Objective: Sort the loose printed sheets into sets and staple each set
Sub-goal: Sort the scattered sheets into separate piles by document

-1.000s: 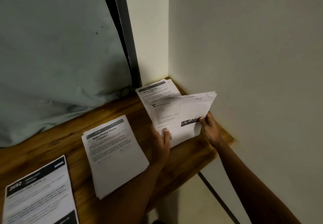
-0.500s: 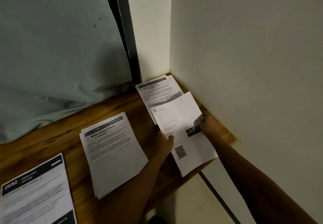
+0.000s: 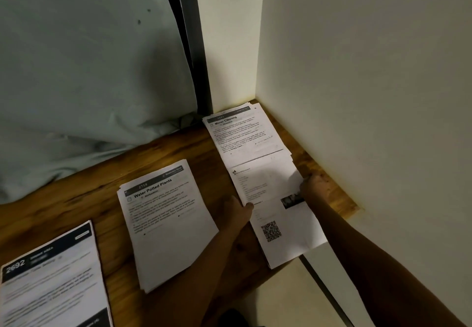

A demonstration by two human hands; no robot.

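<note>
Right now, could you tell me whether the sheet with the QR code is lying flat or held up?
Flat: the sheet lies spread on the table, its near corner past the edge.

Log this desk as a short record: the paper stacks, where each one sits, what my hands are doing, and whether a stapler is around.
surface: wooden table
near left: 2692 stack
middle: Water Potted Plants stack
corner: Mirror Cleaning stack, by both walls
on top: QR-code sheet, covering that stack's near end, overhanging the table edge
left hand: pinches the sheet's left edge
right hand: holds its right edge
stapler: none in view
</note>
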